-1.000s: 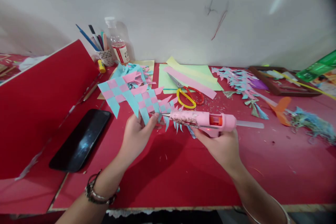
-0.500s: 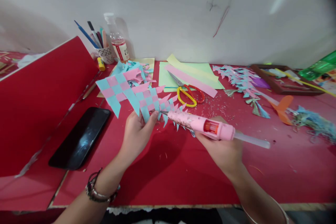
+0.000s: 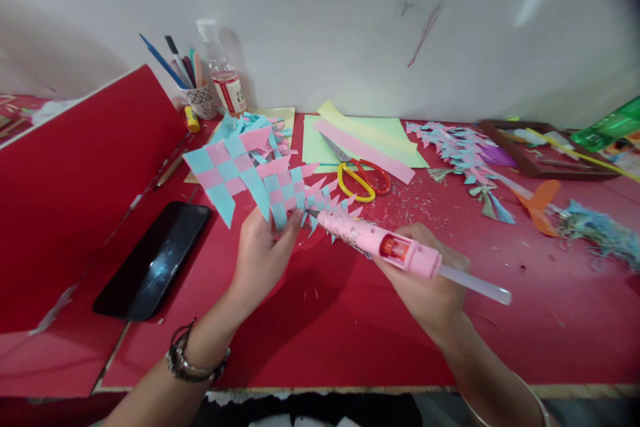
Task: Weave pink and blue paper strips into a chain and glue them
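Observation:
Pinched between the thumb and fingers of my left hand (image 3: 263, 257) is a woven paper piece (image 3: 285, 188) in pink and light blue, with pointed strip ends along its sides. My right hand (image 3: 430, 280) is wrapped around a pink hot glue gun (image 3: 375, 240), whose handle is hidden by the palm. A clear glue stick (image 3: 477, 284) pokes out of its back end. The metal nozzle is at the woven paper, close to my left thumb tip; whether it touches I cannot tell.
Scissors (image 3: 357, 177) lie on pale paper sheets (image 3: 313, 143) behind my hands. To the left are a black phone (image 3: 153, 260), a red board (image 3: 85, 207), a pen cup (image 3: 200, 103) and a bottle (image 3: 227, 83). A finished-looking woven strip (image 3: 455, 150) and a brown tray (image 3: 530, 163) lie right.
The glue gun has tilted, its back end now a little lower and its nozzle slightly left along the woven paper. Both hands keep their hold.

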